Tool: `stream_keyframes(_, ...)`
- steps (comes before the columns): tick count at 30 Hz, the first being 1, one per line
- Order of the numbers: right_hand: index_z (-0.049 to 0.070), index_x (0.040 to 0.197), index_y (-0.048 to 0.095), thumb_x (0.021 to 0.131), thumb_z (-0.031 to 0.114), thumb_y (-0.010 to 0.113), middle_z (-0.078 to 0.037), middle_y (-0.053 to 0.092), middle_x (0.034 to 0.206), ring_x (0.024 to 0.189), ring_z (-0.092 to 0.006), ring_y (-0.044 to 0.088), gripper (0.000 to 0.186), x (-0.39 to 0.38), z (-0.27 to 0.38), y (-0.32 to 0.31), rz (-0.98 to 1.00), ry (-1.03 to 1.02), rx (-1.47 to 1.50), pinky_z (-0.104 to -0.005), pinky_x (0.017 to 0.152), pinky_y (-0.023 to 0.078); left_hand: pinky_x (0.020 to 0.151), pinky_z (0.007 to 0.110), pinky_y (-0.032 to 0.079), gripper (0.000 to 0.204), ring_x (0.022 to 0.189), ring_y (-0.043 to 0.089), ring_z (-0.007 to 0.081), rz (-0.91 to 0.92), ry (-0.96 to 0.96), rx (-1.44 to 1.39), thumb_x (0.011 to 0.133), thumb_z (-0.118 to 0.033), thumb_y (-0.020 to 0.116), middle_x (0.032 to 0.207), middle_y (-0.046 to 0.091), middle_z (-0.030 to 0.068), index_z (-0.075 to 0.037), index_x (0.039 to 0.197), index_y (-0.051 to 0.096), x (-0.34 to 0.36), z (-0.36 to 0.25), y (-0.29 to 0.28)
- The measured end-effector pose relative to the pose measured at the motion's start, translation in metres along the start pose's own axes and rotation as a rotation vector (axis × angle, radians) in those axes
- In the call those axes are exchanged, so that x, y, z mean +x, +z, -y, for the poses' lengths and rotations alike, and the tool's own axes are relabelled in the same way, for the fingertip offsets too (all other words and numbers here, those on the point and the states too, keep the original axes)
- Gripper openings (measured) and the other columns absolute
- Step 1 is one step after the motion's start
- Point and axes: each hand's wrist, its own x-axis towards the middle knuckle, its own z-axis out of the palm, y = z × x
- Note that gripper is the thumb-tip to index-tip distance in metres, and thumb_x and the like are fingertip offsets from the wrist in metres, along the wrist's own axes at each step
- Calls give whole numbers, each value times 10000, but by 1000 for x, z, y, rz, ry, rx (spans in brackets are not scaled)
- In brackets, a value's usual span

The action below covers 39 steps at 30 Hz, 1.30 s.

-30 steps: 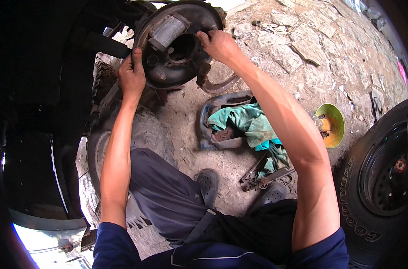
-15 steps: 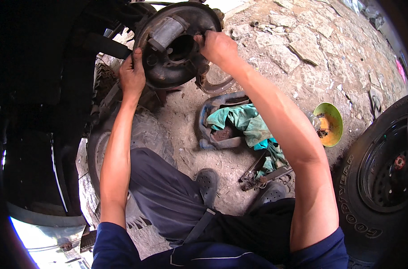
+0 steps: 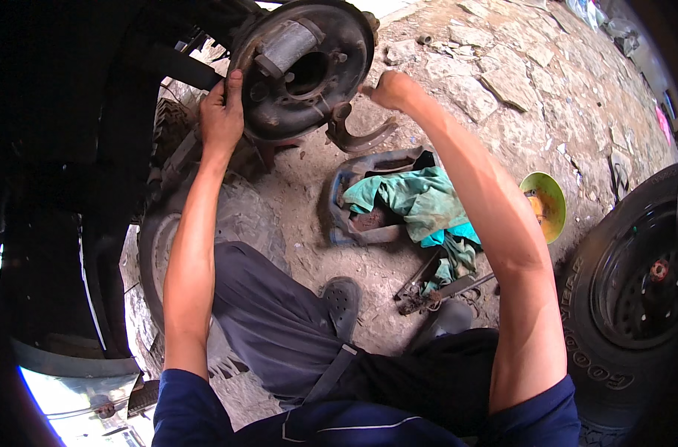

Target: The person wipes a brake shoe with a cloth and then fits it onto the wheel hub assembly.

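Note:
A round black brake backing plate (image 3: 276, 108) tilts toward me at the top of the view. Bolted to its upper face is a grey wheel cylinder (image 3: 288, 48), beside the plate's round centre hole. My left hand (image 3: 222, 115) grips the plate's left rim, thumb on the face and fingers behind it. Just off the right rim, my right hand (image 3: 395, 91) is closed with its fingers curled; whatever they may hold is hidden. Below that hand, a curved brake shoe (image 3: 363, 139) hangs at the plate's lower right edge.
A cut-open plastic container (image 3: 337, 216) holds a green rag (image 3: 410, 197). Metal tools (image 3: 454, 289) lie near my right shoe. A yellow-green bowl (image 3: 553, 201) and a mounted tyre (image 3: 603, 313) stand on the right. Another tyre (image 3: 246, 216) lies beside my left leg; dark vehicle bodywork fills the left.
My right hand has come away from the plate's face beside the centre hole, moving right and slightly down past the rim. My left hand keeps its grip on the plate.

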Motion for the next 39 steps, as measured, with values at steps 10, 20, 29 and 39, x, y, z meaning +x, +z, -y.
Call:
stream_keyframes(10, 20, 1068, 626, 806, 649, 573, -227, 673, 956, 947, -392, 642, 684, -6, 9, 123, -24, -141, 79, -446, 812, 511, 791, 306, 477, 489, 846, 641, 163, 20, -63, 7, 962, -460, 533, 919, 714, 153, -7, 1079, 673, 0, -3, 5)
stream_keyframes(20, 35, 978, 593, 862, 456, 592, -227, 659, 844, 822, -399, 639, 437, 6, -10, 142, -286, -273, 55, -482, 717, 509, 763, 291, 463, 512, 789, 576, 125, 41, -103, -21, 960, -471, 532, 856, 697, 129, 13, 1063, 665, -2, -10, 1)
stream_keyframes(29, 28, 908, 646, 746, 565, 699, -208, 674, 891, 858, -372, 634, 564, -8, 11, 112, 64, -200, 278, -441, 785, 498, 686, 306, 458, 549, 689, 538, 135, -19, -51, -90, 941, -520, 537, 735, 656, 109, 7, 1017, 673, -2, -10, 5)
stream_keyframes(39, 52, 1047, 634, 734, 388, 740, -150, 677, 948, 856, -256, 624, 472, -5, 4, 118, 154, -378, 360, -374, 782, 493, 684, 344, 474, 498, 696, 609, 227, -9, -107, -95, 940, -515, 532, 764, 661, 154, -44, 993, 684, -2, -3, 7)
